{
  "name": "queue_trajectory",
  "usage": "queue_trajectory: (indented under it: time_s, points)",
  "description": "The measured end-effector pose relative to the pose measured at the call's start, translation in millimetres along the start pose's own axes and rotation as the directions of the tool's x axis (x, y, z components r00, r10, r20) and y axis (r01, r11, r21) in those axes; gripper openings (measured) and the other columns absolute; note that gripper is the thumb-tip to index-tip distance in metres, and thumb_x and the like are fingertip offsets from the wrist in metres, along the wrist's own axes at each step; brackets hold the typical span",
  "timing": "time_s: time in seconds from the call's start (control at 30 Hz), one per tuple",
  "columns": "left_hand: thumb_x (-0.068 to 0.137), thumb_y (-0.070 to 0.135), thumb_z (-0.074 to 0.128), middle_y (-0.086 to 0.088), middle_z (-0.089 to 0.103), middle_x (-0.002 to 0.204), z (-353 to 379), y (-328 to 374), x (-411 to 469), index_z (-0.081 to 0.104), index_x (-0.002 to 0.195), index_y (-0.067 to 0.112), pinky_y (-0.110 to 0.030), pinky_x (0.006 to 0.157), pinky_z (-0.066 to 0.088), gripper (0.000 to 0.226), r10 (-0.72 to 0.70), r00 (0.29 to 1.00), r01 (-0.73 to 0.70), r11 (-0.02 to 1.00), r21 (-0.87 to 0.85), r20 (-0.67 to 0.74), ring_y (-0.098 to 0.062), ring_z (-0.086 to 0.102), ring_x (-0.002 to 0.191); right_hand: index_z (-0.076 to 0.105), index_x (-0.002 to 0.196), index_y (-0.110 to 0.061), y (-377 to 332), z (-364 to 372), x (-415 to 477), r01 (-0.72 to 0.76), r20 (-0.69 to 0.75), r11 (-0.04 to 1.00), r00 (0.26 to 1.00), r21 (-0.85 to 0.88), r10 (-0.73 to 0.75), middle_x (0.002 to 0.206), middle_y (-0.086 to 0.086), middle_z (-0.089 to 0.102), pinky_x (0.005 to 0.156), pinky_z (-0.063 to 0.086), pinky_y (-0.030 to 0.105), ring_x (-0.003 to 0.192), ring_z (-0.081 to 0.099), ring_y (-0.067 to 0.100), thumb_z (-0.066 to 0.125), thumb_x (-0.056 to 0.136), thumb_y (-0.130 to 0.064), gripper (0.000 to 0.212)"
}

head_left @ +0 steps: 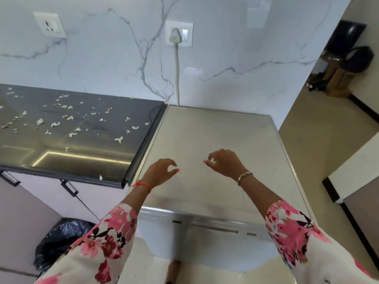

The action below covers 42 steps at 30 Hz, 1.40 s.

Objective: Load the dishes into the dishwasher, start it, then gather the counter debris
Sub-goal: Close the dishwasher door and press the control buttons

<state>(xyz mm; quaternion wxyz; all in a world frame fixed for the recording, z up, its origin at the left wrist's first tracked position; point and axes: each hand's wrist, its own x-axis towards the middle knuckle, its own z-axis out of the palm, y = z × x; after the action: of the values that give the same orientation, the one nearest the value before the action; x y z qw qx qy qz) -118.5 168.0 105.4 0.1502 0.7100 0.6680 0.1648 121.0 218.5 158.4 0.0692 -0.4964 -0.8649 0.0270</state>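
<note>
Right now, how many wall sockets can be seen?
2. The left socket, above the counter, is empty; the middle socket, above the dishwasher, holds a plug.

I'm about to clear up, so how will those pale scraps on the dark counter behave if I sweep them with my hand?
The scraps look thin and curled, so probably very light and apt to scatter. The counter is glossy, so they should slide easily, though flat ones may cling.
</note>
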Motion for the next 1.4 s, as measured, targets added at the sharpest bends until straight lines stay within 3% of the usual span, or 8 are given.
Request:
queue_trajectory:
  time_s: [0.23, 0.43, 0.6, 0.73, 0.87, 1.03, 1.17, 1.4]
  points:
    - [0.088, 0.028, 0.058, 0.001, 0.067, 0.107, -30, -53, 113, 0.067, 0.099, 0.015, -0.030, 0.092, 0.044, 0.019, 0.009, 0.999, -0.010, 1.000, -0.020, -0.038, -0.018, 0.058, 0.106, 0.069, 0.092, -0.011, -8, -46, 152, -0.033, -0.142, 0.998, 0.989, 0.053, 0.040, 0.093, 0.010, 0.069, 0.075, 0.044, 0.030, 0.089, 0.063, 0.028, 0.049, 0.093, -0.035, 0.032]
    - [0.091, 0.029, 0.054, 0.000, 0.063, 0.116, -44, -88, 210, 0.064, 0.107, 0.015, -0.027, 0.096, 0.037, 0.024, 0.051, 0.999, -0.051, 0.998, 0.047, 0.001, -0.017, 0.053, 0.114, 0.066, 0.090, -0.004, -1, -70, 273, -0.033, -0.302, 0.996, 0.952, 0.082, 0.056, 0.093, 0.014, 0.067, 0.074, 0.045, 0.033, 0.088, 0.062, 0.032, 0.047, 0.093, -0.026, 0.030]
    - [0.092, 0.029, 0.051, 0.000, 0.060, 0.118, -51, -94, 287, 0.061, 0.111, 0.015, -0.029, 0.093, 0.043, 0.026, 0.091, 0.995, -0.092, 0.995, 0.036, 0.037, -0.017, 0.055, 0.110, 0.062, 0.095, 0.001, 11, -91, 357, 0.019, -0.446, 0.997, 0.895, 0.068, 0.013, 0.097, 0.015, 0.063, 0.075, 0.048, 0.037, 0.092, 0.059, 0.031, 0.044, 0.093, -0.017, 0.026]
    - [0.093, 0.028, 0.050, 0.001, 0.057, 0.123, -51, -92, 339, 0.059, 0.114, 0.015, -0.031, 0.093, 0.045, 0.027, 0.132, 0.990, -0.133, 0.991, 0.020, 0.053, -0.018, 0.055, 0.111, 0.057, 0.113, 0.004, 21, -106, 413, 0.058, -0.590, 0.998, 0.807, 0.011, -0.040, 0.117, 0.018, 0.058, 0.092, 0.047, 0.039, 0.114, 0.052, 0.031, 0.041, 0.094, -0.013, 0.029]
    - [0.093, 0.028, 0.049, 0.000, 0.052, 0.130, -33, -99, 370, 0.054, 0.120, 0.014, -0.029, 0.097, 0.041, 0.031, 0.137, 0.988, -0.137, 0.991, -0.005, 0.068, -0.017, 0.048, 0.120, 0.043, 0.132, 0.007, 30, -108, 460, 0.080, -0.721, 0.988, 0.676, -0.133, -0.152, 0.141, 0.021, 0.042, 0.112, 0.029, 0.037, 0.134, 0.036, 0.033, 0.038, 0.094, -0.011, 0.043]
    - [0.094, 0.029, 0.044, -0.003, 0.034, 0.147, 6, -117, 369, 0.042, 0.134, 0.011, -0.026, 0.111, 0.022, 0.044, 0.186, 0.977, -0.191, 0.981, 0.032, 0.108, -0.019, 0.029, 0.137, 0.025, 0.144, 0.001, 35, -101, 488, 0.018, -0.687, 0.949, 0.686, -0.314, -0.240, 0.152, 0.015, 0.025, 0.117, 0.017, 0.038, 0.142, 0.021, 0.027, 0.027, 0.099, -0.023, 0.051]
    - [0.087, 0.051, 0.008, 0.000, 0.017, 0.155, 27, -128, 361, 0.025, 0.145, 0.015, -0.020, 0.112, -0.004, 0.071, 0.210, 0.977, -0.212, 0.976, 0.048, 0.040, -0.016, 0.010, 0.145, 0.016, 0.147, -0.004, 43, -86, 502, -0.062, -0.666, 0.936, 0.719, -0.346, -0.199, 0.155, 0.011, 0.017, 0.118, 0.007, 0.034, 0.144, 0.014, 0.023, 0.030, 0.100, -0.037, 0.059]
    - [0.081, 0.054, 0.002, 0.003, 0.015, 0.156, 29, -129, 363, 0.023, 0.146, 0.018, -0.017, 0.110, -0.008, 0.077, 0.207, 0.978, -0.207, 0.977, 0.049, 0.012, -0.012, 0.007, 0.145, 0.023, 0.145, -0.001, 41, -73, 514, -0.114, -0.696, 0.936, 0.700, -0.333, -0.162, 0.152, 0.014, 0.025, 0.117, 0.002, 0.034, 0.142, 0.022, 0.027, 0.045, 0.095, -0.039, 0.066]
